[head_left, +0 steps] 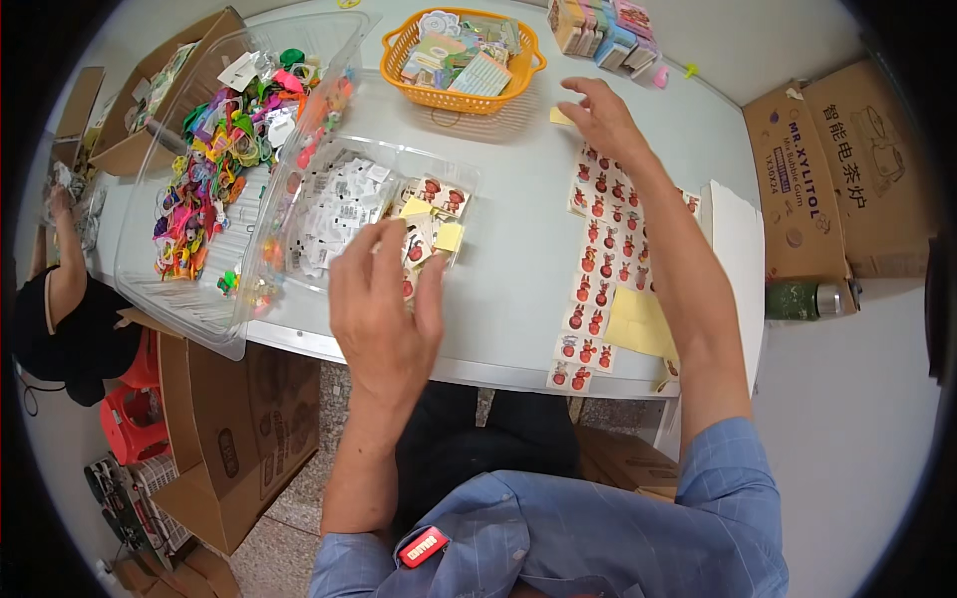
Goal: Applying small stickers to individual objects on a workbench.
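My left hand [384, 309] hovers at the near right corner of a clear plastic tray [464, 179], thumb and fingers apart. Beneath its fingertips lie small sticker cards [439, 194] with red cartoon figures, some showing yellow backs. White printed slips [344, 214] fill the left part of that tray. At the far right, my right hand [608, 125] is raised with bent, parted fingers. A small yellow paper piece [560, 117] shows at its fingertips; whether they touch it I cannot tell. Sheets of red-figure stickers [598, 259] run below my right forearm, with a yellow sheet [638, 321] beside them.
A large clear bin [150, 259] of colourful small toys [224, 149] stands left. Behind are an orange basket [399, 95] of cards and stacked small packs [598, 40]. Cardboard boxes [857, 149] and a green flask [802, 299] are right. Another person [75, 319] works far left.
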Demonstrator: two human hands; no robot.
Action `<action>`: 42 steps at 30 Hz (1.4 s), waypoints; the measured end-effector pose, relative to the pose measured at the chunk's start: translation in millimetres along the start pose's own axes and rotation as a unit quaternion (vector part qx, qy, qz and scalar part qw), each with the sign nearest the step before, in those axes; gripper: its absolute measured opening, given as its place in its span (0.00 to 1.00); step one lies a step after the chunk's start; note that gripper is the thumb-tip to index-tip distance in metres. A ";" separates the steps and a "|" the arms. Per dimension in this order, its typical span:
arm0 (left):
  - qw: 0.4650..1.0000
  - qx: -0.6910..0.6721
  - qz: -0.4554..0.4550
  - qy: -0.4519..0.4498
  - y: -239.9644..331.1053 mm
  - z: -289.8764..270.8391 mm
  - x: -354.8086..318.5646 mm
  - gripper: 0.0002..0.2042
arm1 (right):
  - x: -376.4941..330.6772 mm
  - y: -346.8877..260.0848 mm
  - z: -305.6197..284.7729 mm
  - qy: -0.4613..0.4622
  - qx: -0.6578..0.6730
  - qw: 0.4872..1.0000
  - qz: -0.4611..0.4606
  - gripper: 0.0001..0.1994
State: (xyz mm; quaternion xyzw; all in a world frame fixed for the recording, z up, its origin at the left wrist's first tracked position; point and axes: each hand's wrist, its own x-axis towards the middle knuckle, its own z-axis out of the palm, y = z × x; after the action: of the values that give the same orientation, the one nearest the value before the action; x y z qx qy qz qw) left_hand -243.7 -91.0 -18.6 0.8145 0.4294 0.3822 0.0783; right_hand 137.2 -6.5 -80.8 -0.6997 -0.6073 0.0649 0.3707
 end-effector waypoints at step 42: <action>0.743 -0.121 -0.143 -0.643 31.6 131.0 -314.9 0.17 | -369.8 -139.6 -148.4 0.084 0.083 0.966 0.230 0.20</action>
State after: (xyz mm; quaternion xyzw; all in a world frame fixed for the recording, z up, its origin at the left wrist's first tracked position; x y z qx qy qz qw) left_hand -239.9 -323.3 -270.2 0.7795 0.3391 -0.1990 0.4877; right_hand 11.7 -405.6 -23.9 -0.7900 -0.3896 0.1396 0.4523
